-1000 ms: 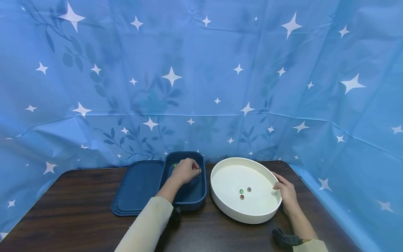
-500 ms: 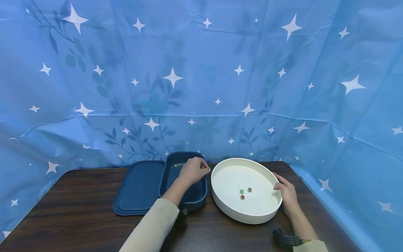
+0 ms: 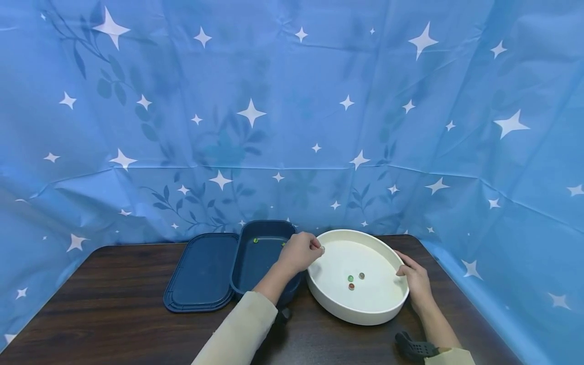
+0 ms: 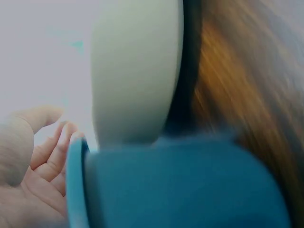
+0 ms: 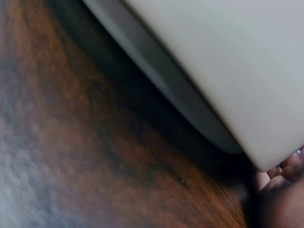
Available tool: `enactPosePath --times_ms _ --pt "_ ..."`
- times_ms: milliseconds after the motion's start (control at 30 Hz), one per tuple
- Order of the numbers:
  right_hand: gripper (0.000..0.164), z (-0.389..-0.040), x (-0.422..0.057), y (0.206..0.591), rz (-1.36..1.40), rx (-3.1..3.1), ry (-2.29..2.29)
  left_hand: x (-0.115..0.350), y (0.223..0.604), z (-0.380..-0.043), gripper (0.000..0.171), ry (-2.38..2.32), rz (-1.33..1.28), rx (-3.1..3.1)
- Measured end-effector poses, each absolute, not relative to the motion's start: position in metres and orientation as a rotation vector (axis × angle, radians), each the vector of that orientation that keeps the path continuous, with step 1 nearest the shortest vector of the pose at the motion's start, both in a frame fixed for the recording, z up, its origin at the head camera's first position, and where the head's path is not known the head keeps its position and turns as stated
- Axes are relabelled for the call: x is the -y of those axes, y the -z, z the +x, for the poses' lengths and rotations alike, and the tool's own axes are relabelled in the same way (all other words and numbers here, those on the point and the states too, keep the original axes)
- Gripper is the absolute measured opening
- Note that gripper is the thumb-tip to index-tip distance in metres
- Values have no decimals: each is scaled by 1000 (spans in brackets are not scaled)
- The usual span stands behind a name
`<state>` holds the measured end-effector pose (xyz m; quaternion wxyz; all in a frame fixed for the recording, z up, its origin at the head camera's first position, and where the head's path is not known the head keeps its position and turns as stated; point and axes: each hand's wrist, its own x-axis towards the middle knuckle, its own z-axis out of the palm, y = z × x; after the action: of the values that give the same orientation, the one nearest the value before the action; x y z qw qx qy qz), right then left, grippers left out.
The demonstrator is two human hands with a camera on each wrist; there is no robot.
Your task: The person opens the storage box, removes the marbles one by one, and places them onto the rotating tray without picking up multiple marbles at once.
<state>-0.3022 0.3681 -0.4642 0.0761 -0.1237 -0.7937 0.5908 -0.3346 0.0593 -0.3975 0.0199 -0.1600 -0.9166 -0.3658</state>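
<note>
My left hand pinches a small marble between thumb and fingertips, over the left rim of the round white tray. Three marbles lie in that tray: green, reddish-brown and greyish. With its thumb over the rim, my right hand grips the tray's right side; curled fingers show below the wall in the right wrist view. Left of the tray is a dark blue box holding a yellow-green marble and another beside my left hand.
A flat dark blue lid lies left of the box on the dark wooden table. Behind the table hangs a blue cloth with white stars. The tray's wall and the box's edge fill much of the left wrist view.
My left hand has moved right, out from over the blue box to the white tray's left rim, carrying the pinched marble. My right hand keeps its hold on the tray.
</note>
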Motion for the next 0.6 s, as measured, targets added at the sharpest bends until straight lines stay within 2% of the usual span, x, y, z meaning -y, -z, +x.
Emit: enactPosePath --times_ms 300,600 --pt "74 -303 -367 465 -369 2387 -1762 -83 398 -330 13 1162 -546 2805" --pt "74 -303 -367 466 -372 2392 -1754 -106 407 -328 12 1135 -453 2823"
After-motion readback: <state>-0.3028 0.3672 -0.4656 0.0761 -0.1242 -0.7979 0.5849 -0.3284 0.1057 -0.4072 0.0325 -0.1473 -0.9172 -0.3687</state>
